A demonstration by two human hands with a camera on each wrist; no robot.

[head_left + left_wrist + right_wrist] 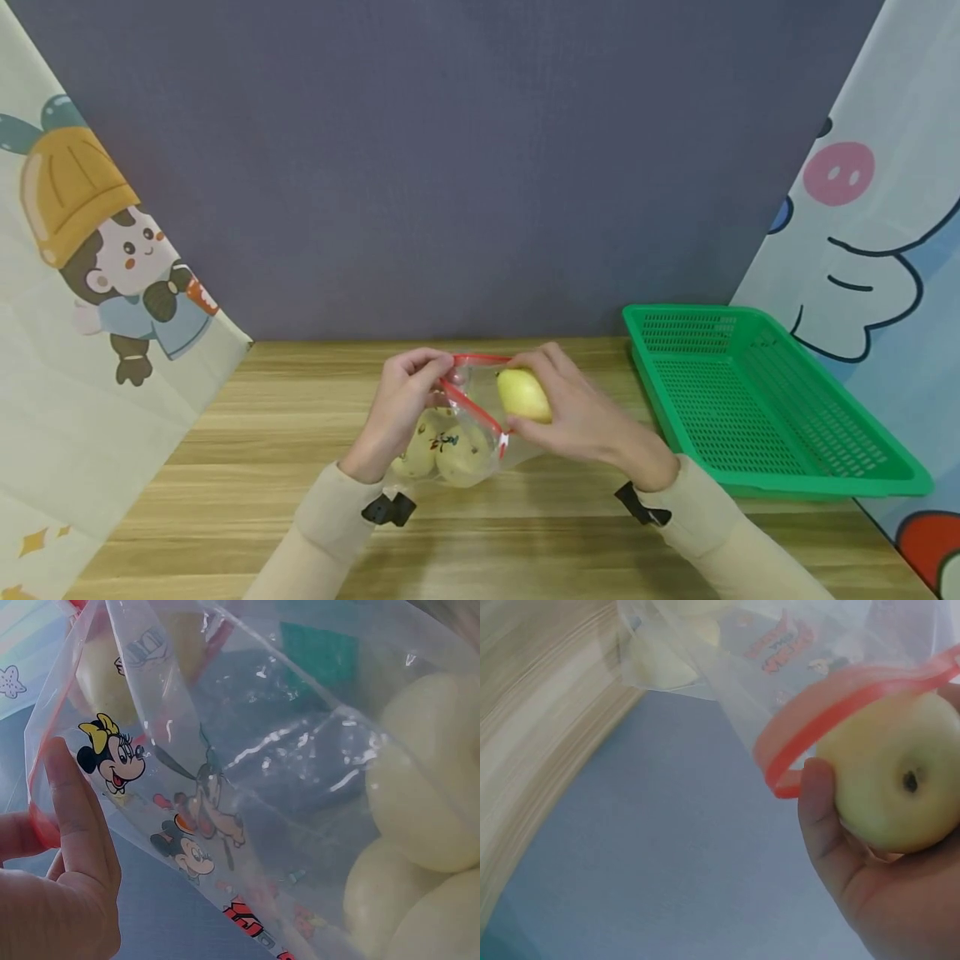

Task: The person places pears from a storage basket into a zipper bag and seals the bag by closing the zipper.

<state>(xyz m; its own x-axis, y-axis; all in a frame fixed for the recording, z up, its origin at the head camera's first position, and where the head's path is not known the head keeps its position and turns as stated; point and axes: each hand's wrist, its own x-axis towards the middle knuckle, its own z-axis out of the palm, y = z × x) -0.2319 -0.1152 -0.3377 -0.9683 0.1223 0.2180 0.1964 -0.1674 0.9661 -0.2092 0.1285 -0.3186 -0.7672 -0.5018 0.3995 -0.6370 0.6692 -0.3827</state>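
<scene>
My left hand pinches the red-edged mouth of a clear zip bag printed with cartoon figures. Several pale yellow pears lie in the bottom of this bag, above the wooden table. Another yellow pear is in my right hand, gripped between thumb and fingers at the bag's open mouth. In the right wrist view, the red zip strip passes beside that pear, and the pear's dark end faces the camera. The far fingers of the right hand are partly hidden.
A green plastic basket with slotted walls stands on the right of the wooden table. A dark grey panel rises behind the table. Cartoon-printed sheets flank both sides.
</scene>
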